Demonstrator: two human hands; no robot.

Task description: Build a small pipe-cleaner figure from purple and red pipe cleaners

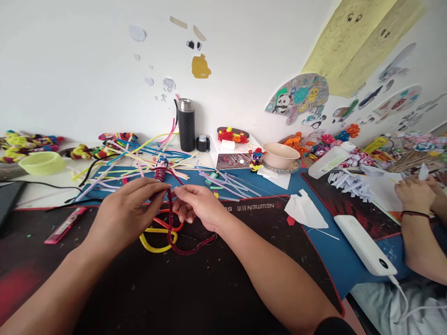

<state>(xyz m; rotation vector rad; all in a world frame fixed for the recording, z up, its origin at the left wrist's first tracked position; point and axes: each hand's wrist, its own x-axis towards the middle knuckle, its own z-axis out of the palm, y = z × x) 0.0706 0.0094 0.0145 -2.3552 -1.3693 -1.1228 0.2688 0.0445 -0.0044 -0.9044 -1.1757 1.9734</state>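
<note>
A dark red pipe cleaner (170, 218) hangs from between my two hands and curls to the right on the black desk mat (209, 288). My left hand (131, 209) pinches it near its upper part, with thumb and forefinger together. Close beside it, my right hand (197, 202) has its fingers closed on the same pipe cleaner; the exact grip is partly hidden. Under and behind the hands lie a yellow pipe cleaner (153, 250) and an orange-red pipe cleaner (179, 227). Just beyond my fingers stands a small dark red pipe-cleaner figure (159, 171), partly covered.
Many loose pipe cleaners (139, 151) spread behind the hands. Farther back stand a black thermos (186, 125) and a beige bowl (281, 156). A pink packet (65, 225) lies at left, a white power bank (365, 244) at right. Another person's hands (415, 190) work at far right.
</note>
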